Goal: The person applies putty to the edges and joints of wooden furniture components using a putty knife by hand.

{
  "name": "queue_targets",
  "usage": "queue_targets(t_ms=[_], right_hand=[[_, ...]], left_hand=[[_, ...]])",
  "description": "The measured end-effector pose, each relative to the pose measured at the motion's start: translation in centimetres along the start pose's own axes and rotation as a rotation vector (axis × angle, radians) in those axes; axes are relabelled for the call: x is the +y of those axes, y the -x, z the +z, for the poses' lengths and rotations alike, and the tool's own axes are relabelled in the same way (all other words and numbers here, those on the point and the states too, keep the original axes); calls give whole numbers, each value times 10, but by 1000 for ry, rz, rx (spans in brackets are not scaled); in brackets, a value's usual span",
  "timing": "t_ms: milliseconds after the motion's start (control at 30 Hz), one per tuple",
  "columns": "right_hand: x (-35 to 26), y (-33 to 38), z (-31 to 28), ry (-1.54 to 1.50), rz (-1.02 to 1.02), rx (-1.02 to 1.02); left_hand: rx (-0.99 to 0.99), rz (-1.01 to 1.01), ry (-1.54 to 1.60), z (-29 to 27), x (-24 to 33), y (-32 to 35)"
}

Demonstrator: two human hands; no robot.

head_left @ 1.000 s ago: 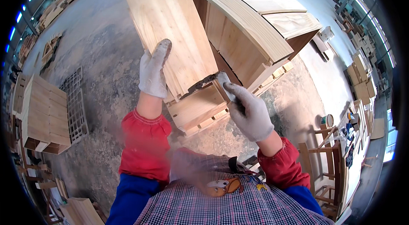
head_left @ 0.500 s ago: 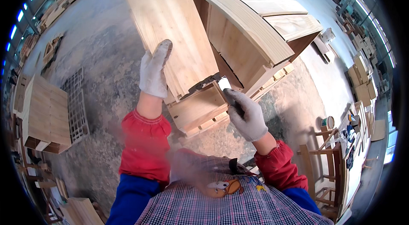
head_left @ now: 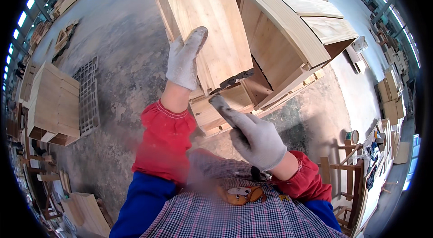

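Note:
A long pale wooden board (head_left: pixel 205 21) leans up over a large open wooden cabinet (head_left: pixel 288 35) that lies on the floor. My left hand (head_left: pixel 184 60), in a grey-white glove, lies flat along the board's left edge and holds it. The board's lower end has a dark, rough edge (head_left: pixel 234 78). My right hand (head_left: pixel 252 136), also gloved, is just below that end, its index finger stretched toward it and its other fingers curled. I see nothing in this hand. A lighter wooden block (head_left: pixel 221 107) sits under the board's end.
The concrete floor (head_left: pixel 122 57) spreads to the left. A wooden box (head_left: pixel 52 102) stands beside a dark grid panel (head_left: pixel 88 96). Wooden frames and a small tin (head_left: pixel 352 136) are at the right. Stacked boards (head_left: pixel 85 211) lie at the lower left.
My right hand has drawn back and down from the board's lower corner, which it touched before. The left hand has stayed on the board's edge.

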State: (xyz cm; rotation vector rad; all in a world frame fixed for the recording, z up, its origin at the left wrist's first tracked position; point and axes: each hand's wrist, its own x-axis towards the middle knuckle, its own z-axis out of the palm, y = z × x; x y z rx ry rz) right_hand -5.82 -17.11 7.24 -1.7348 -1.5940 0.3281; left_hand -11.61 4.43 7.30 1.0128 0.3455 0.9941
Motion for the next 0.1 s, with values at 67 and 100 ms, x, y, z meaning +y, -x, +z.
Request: queue_targets(t_ms=[67,100], right_hand=[[-14,-9,-1,46,64,-75],[-16,-11,1,92,69,-87]], left_hand=[[4,13,-23,4,4,3],[3,19,-32,6,6,5]])
